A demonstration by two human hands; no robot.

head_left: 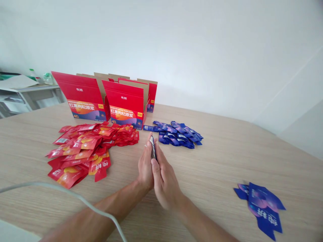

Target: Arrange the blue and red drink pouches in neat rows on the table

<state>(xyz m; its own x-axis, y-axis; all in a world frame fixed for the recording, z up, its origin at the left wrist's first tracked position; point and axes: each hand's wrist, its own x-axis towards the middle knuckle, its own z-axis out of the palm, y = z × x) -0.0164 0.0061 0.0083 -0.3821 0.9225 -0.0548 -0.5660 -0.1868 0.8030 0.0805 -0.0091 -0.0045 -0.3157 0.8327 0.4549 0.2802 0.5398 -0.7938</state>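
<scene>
My left hand [146, 168] and my right hand [165, 178] are pressed palm to palm over the middle of the table. Between them stands a small stack of blue pouches [152, 146], seen edge-on, with whitish and dark edges showing; most of it is hidden by the palms. Just beyond my fingertips, to the right, lies a heap of blue pouches [176, 134]. Left of my hands spreads a larger pile of red pouches [83, 148] with yellow-orange prints. A few more blue pouches [263, 205] overlap at the right front.
Behind the pouches stand several red cartons with raised flaps, among them a front carton [123, 104] and a left carton [83, 97]. A pale cable [83, 200] arches over my left forearm. The wall [202, 60] bounds the wooden table [214, 161] at the back.
</scene>
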